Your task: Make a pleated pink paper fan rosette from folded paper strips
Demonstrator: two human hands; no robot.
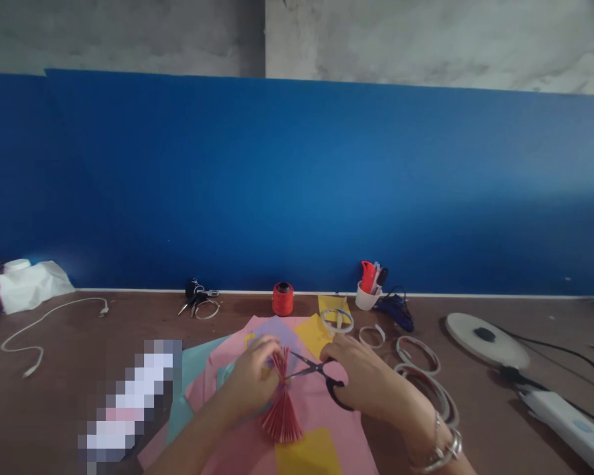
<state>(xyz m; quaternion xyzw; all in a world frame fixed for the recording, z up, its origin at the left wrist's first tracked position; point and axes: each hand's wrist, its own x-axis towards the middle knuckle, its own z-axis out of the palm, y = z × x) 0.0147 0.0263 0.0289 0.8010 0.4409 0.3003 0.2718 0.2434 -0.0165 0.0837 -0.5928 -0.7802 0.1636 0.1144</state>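
My left hand (251, 379) is closed on a red pleated paper fan (280, 406), pinching it near its narrow top. My right hand (363, 381) grips black-handled scissors (321, 375), whose blades point left and touch the fan's top. Both hands work over sheets of pink paper (321, 412), yellow paper (311, 454) and light blue paper (193, 366) lying on the brown table (89, 349). A silver bracelet (445, 448) sits on my right wrist.
A red thread spool (282, 298), keys (197, 298), a white cup with pens (367, 290), tape rolls (418, 355) and a white cable (39, 326) lie behind. At right are a round white lamp base (485, 340) and a power strip (569, 422). A blue wall stands behind.
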